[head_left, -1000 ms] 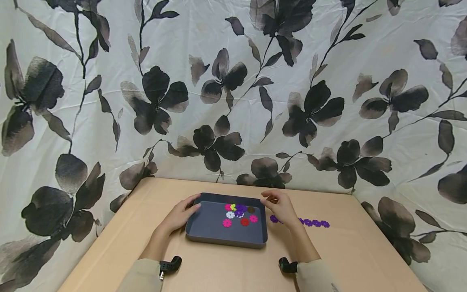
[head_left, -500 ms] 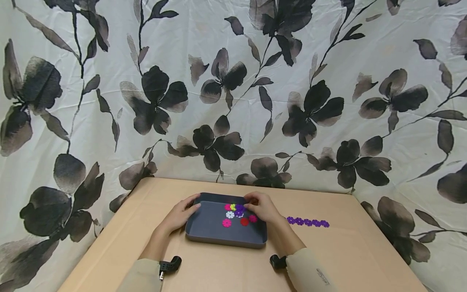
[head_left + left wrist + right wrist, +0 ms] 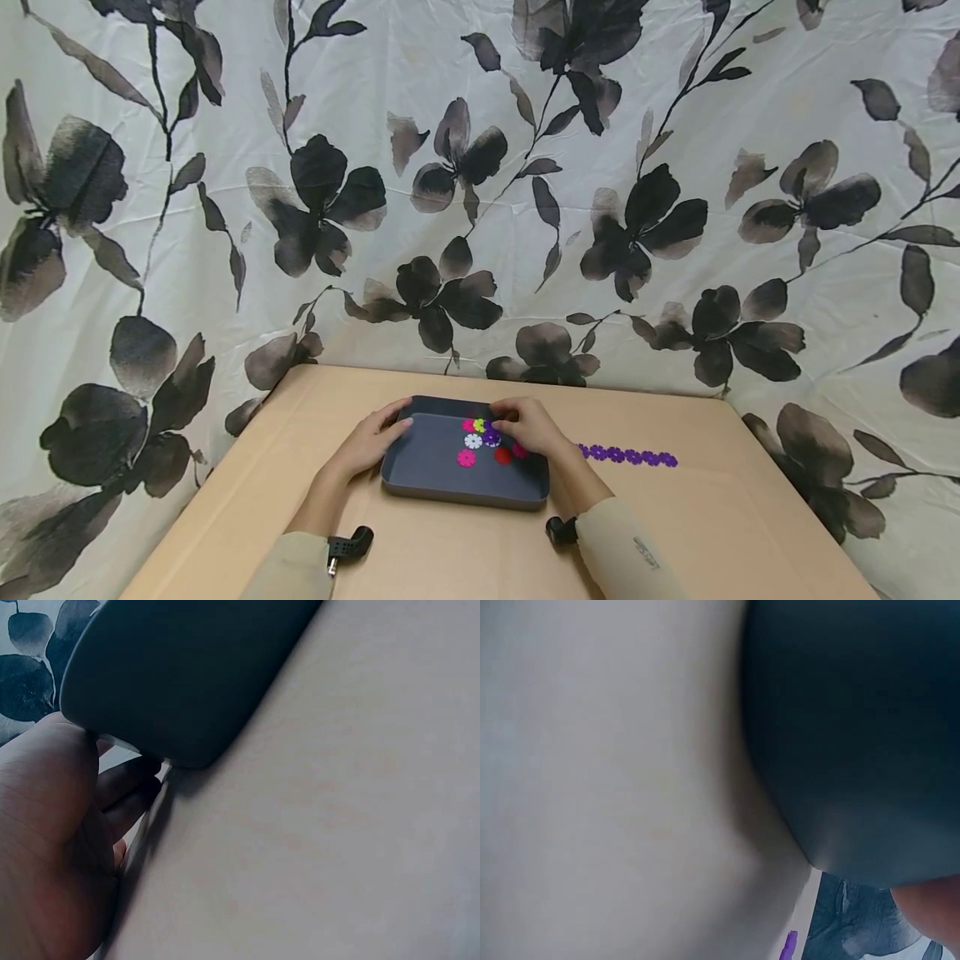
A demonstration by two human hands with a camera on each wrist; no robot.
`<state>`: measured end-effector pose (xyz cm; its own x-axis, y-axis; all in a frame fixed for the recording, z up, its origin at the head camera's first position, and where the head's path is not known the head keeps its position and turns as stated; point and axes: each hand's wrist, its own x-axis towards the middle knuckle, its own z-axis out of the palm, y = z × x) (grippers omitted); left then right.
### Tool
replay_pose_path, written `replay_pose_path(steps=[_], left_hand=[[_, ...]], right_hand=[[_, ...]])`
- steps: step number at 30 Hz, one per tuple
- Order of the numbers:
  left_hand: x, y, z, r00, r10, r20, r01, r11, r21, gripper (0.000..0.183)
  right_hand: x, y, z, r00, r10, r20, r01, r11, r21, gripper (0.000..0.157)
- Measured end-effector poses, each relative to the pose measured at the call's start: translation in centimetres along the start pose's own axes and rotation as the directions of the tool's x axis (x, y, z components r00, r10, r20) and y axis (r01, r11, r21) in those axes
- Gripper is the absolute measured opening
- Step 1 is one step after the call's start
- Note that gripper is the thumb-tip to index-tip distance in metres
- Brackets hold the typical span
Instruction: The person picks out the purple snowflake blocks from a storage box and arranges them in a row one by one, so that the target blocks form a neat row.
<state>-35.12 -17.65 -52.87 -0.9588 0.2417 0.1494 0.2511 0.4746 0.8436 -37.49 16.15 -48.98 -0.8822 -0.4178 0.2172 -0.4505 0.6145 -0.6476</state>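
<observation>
A dark grey tray lies on the table, holding several small flower-shaped plastic pieces. At its left side my left hand grips the rim, thumb over the edge; the left wrist view shows the fingers curled at the tray's outer side. My right hand reaches over the tray's right rim, with thumb and fingertips at the purple flower piece. Whether they pinch it is hidden. Beside it lie a white piece, a yellow-green piece, pink pieces and a red piece.
Right of the tray, a straight row of purple flower pieces lies on the tan table, its left end behind the right forearm. A floral cloth hangs behind the table.
My right hand has moved left from the tray's right rim to the purple piece, covering the brown piece and exposing more of the purple row. The left hand keeps its grip on the tray.
</observation>
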Motion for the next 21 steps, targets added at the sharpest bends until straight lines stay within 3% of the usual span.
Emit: replay_pose_path(steps=[8,21], left_hand=[[-0.11,0.03,-0.16,1.000,-0.007,0.006,0.007,1.000,-0.010,0.060],[-0.23,0.30,-0.06,1.000,0.011,0.011,-0.011,0.999,-0.030,0.061]], right_hand=[[0.59,-0.17,0.41,0.998,0.000,0.070,0.004,0.998,-0.066,0.031],[0.41,-0.49,0.64,0.997,0.008,0.076,0.001,0.993,-0.115,0.018]])
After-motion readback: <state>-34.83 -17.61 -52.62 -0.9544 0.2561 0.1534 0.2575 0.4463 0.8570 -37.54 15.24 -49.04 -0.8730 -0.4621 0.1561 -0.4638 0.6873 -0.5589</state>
